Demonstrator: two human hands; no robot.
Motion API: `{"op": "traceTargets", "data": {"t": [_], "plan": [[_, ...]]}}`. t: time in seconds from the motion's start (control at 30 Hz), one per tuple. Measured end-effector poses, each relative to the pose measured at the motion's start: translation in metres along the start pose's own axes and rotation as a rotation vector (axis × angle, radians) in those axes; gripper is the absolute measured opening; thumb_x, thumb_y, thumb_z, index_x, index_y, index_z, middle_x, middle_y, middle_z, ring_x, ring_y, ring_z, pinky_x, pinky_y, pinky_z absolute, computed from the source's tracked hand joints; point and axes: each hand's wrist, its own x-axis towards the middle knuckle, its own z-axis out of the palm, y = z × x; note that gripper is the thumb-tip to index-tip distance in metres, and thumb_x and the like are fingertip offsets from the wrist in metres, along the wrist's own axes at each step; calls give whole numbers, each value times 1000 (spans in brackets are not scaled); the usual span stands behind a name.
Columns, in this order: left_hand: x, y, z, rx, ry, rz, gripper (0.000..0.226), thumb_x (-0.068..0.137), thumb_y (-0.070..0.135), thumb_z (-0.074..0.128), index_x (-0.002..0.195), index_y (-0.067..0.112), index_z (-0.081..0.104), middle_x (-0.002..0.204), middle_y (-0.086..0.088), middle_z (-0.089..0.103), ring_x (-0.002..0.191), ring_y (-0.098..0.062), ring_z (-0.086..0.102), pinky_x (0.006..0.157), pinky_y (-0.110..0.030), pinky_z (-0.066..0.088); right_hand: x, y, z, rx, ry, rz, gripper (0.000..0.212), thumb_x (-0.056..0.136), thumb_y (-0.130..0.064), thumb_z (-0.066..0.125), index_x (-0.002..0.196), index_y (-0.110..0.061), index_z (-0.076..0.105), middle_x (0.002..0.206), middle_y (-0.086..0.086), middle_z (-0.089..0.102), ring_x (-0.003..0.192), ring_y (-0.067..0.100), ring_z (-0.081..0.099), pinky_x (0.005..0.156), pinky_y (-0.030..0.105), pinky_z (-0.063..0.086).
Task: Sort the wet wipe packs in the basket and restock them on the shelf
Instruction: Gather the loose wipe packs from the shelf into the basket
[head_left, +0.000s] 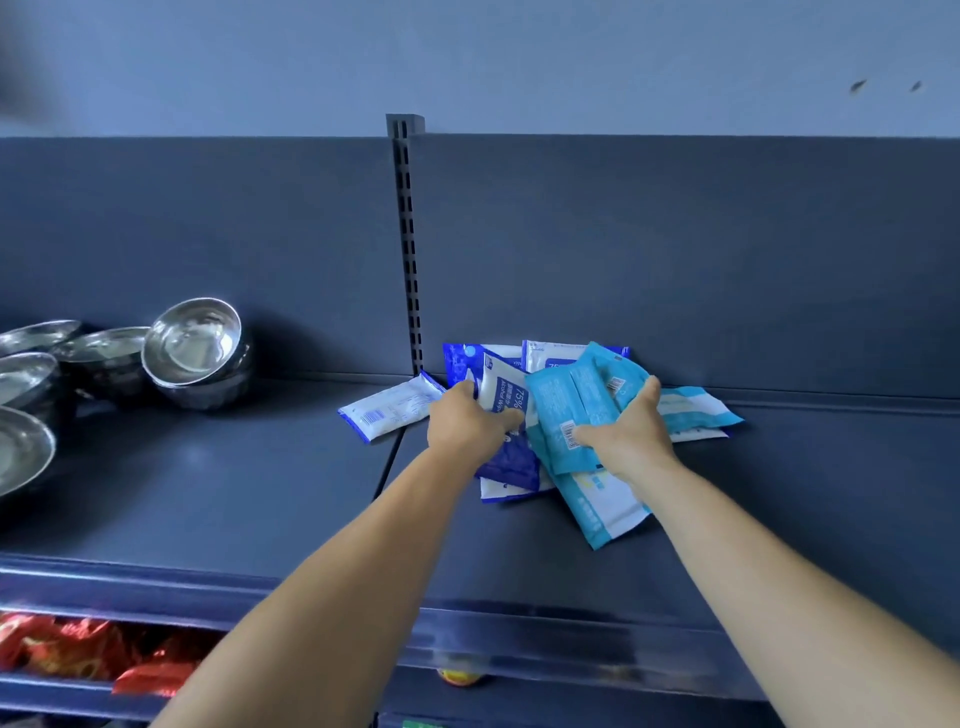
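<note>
Fingers of the right hand curl round a bunch of teal packs, thumb across the near barcode, holding them just above the shelf. Fingers of the left hand are bent over the white-and-blue packs, one marked 75%, and seem to pinch them, though the fingertips are hidden behind the hand.

All the packs lie in one loose heap near the back panel, just right of the slotted upright. Some stand against the panel; one white pack lies flat to the left of the heap, another teal pack lies nearest, and a further one sticks out to the right. No basket is in view. Steel bowls sit well apart on the far left.

By my reading the step in hand is the sorting itself: pulling teal from white-and-blue on the shelf. Next, each hand should draw its kind aside, square the edges and stand them in separate rows, then gather the strays.
</note>
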Motion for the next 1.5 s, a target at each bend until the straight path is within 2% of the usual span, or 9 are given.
{"op": "traceTargets", "data": {"t": [0.1, 0.33, 0.43, 0.67, 0.87, 1.07, 1.23, 1.37, 1.5], "plan": [[-9, 3, -5, -28, 36, 82, 31, 72, 24, 75, 90, 6, 57, 87, -7, 69, 68, -23, 61, 62, -32, 50, -9, -1, -6, 69, 39, -26, 106, 85, -14, 69, 152, -24, -12, 146, 7, 39, 116, 26, 50, 78, 31, 40], [-36, 37, -9, -140, 58, 249, 29, 70, 30, 74, 87, 13, 58, 96, -7, 65, 86, -25, 62, 56, -28, 45, -39, -8, -40, 211, 213, -149, 102, 79, -9, 72, 150, -29, 1, 124, -4, 55, 99, 20, 58, 85, 37, 50], [-55, 56, 7, -177, -3, 320, 27, 70, 30, 74, 89, 16, 60, 97, -5, 65, 81, -21, 63, 56, -27, 45, -59, -3, -69, 222, 308, -178, 100, 78, -7, 71, 149, -29, 4, 120, -4, 57, 99, 20, 59, 87, 40, 52], [-130, 92, 81, -223, -248, 464, 26, 71, 31, 76, 84, 24, 54, 98, -5, 64, 94, -24, 59, 74, -36, 53, -122, 57, -157, 235, 561, -112, 94, 79, -5, 71, 147, -27, 11, 111, -5, 58, 91, 17, 60, 71, 29, 47], [-228, 117, 152, -253, -512, 553, 32, 74, 30, 77, 88, 28, 49, 104, -3, 62, 95, -21, 60, 74, -36, 54, -192, 132, -235, 240, 786, -11, 84, 73, -5, 72, 136, -29, 23, 110, -3, 61, 94, 21, 64, 82, 46, 56], [-350, 127, 214, -280, -748, 603, 38, 75, 25, 78, 100, 25, 50, 106, 0, 62, 91, -19, 63, 77, -38, 55, -288, 212, -304, 261, 986, 68, 69, 75, 0, 69, 128, -23, 31, 108, 1, 61, 91, 21, 64, 80, 45, 56], [-463, 126, 259, -325, -911, 636, 59, 69, 15, 83, 112, 30, 45, 107, 6, 66, 92, -14, 65, 83, -39, 55, -376, 282, -356, 259, 1112, 185, 67, 75, -2, 69, 125, -25, 32, 100, -5, 58, 90, 23, 63, 80, 50, 55], [-554, 115, 299, -294, -1037, 627, 63, 68, 13, 83, 119, 24, 48, 110, 2, 67, 92, -14, 66, 82, -37, 56, -450, 341, -391, 274, 1169, 278, 69, 77, 0, 70, 130, -21, 32, 106, 0, 59, 90, 22, 62, 78, 44, 55], [-637, 96, 339, -233, -1138, 617, 60, 68, 13, 83, 115, 24, 48, 106, 1, 67, 91, -17, 67, 82, -41, 56, -512, 402, -419, 293, 1202, 391, 82, 74, -4, 74, 137, -27, 27, 111, 0, 60, 93, 23, 64, 79, 51, 56]]}}
